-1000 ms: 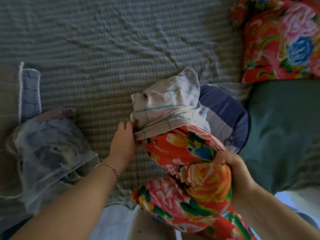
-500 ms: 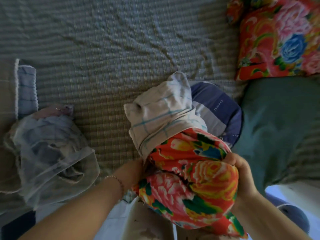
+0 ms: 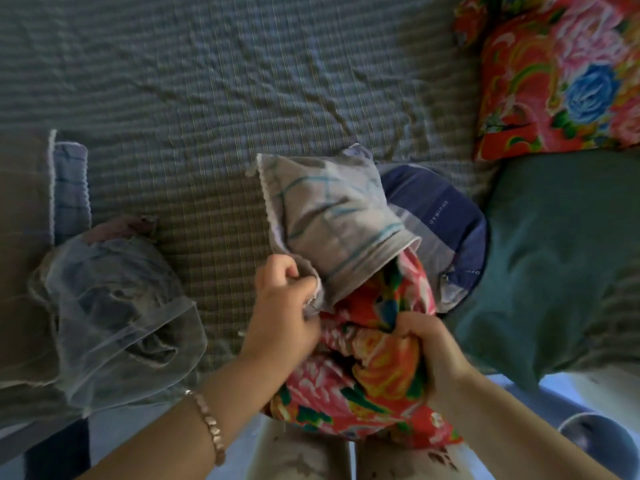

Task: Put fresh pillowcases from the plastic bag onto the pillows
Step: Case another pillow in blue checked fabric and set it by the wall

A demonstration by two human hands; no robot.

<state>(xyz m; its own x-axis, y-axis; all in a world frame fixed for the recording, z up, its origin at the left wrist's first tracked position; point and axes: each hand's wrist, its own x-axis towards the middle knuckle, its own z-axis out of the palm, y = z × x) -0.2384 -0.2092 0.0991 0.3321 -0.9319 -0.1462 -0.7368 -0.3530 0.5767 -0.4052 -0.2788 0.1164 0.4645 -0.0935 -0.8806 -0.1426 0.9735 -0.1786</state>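
Note:
A red floral pillow (image 3: 367,379) stands bunched at the bed's near edge, its top end inside a grey pillowcase (image 3: 332,220) with teal check lines. My left hand (image 3: 284,306) grips the pillowcase's open hem at its left side. My right hand (image 3: 426,348) grips the floral pillow just below the hem. The clear plastic bag (image 3: 117,317) with more folded fabric lies on the bed to the left.
The grey striped bed sheet (image 3: 214,98) fills the far side. A second floral pillow (image 3: 561,74) lies top right, a dark green pillow (image 3: 561,258) below it, and a blue pillow (image 3: 443,216) behind the one I hold. Folded cloth (image 3: 65,188) lies at far left.
My left hand came back up from under the pillow and took the pillowcase hem. The case now sits lower over the floral pillow. My right hand shifted inward on the pillow.

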